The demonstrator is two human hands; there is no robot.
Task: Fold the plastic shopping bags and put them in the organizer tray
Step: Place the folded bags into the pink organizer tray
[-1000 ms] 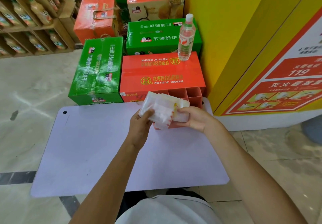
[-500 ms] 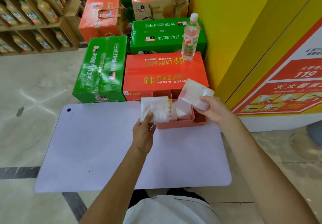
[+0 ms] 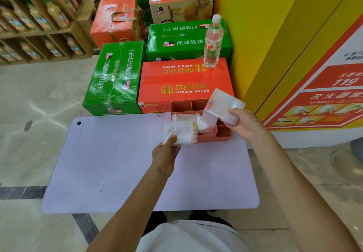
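A pink organizer tray point(image 3: 224, 134) with several compartments sits at the far edge of the lilac table point(image 3: 117, 163). Folded white plastic bags point(image 3: 202, 124) lie in its left compartments. My left hand point(image 3: 167, 153) pinches one folded white bag with a red edge point(image 3: 180, 132) just in front of the tray's left side. Above the tray's right side, my right hand point(image 3: 245, 126) grips another folded white bag point(image 3: 222, 104).
Green and orange cartons point(image 3: 184, 83) are stacked on the floor right behind the table. A water bottle point(image 3: 213, 41) stands on the nearest orange carton. A yellow wall point(image 3: 275, 35) rises at the right, and wooden shelves of bottles point(image 3: 35, 26) stand at the far left.
One second ago both hands held the bags together in front of the tray. They have separated: the right hand carried its bag up and right, the left hand stays near the tray's left.
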